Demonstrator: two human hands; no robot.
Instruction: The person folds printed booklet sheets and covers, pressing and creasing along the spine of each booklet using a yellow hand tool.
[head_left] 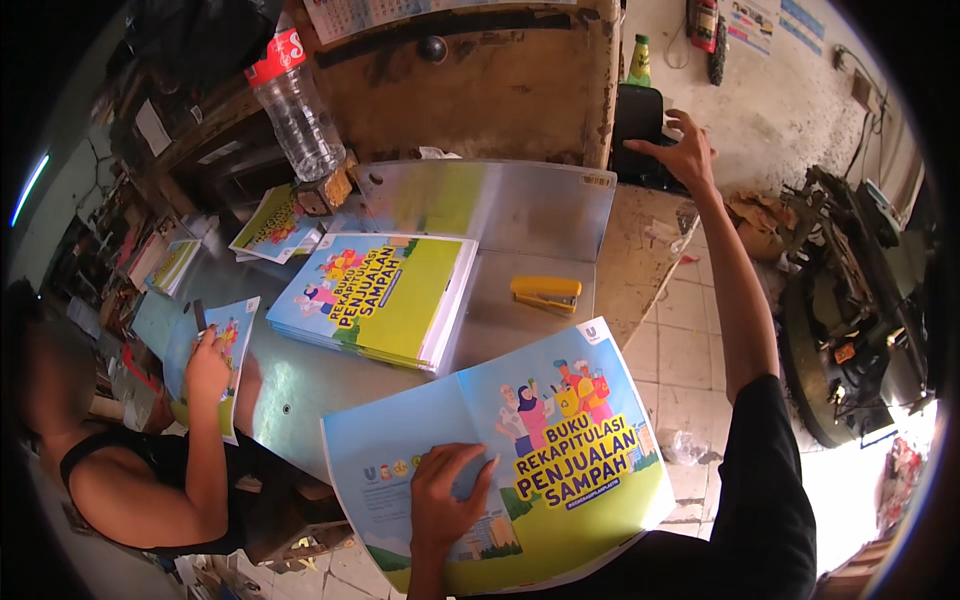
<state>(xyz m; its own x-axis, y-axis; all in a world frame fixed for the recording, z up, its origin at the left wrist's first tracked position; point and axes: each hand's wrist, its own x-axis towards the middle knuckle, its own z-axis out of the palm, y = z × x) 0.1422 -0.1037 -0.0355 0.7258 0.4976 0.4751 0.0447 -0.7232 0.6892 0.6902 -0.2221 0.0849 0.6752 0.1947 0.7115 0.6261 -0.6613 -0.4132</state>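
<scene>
A large booklet cover (625,510), blue and green with cartoon people, lies spread out flat in front of me. My left hand (450,495) rests on its left half, fingers bent and thumb apart, gripping nothing. My right arm stretches far forward. At its end my right hand (688,155) has thumb and fingers apart beside a black box-like object (638,112); whether it touches that object I cannot tell. A stack of matching booklets (430,310) sits on the metal table, with a yellow stapler (546,293) to its right.
At the left, a co-worker's hand (208,365) holds a dark tool over another booklet (238,340). A large clear bottle (300,125) stands behind the stack. A green bottle (640,62) is at the back, and dark machinery (850,300) occupies the right side.
</scene>
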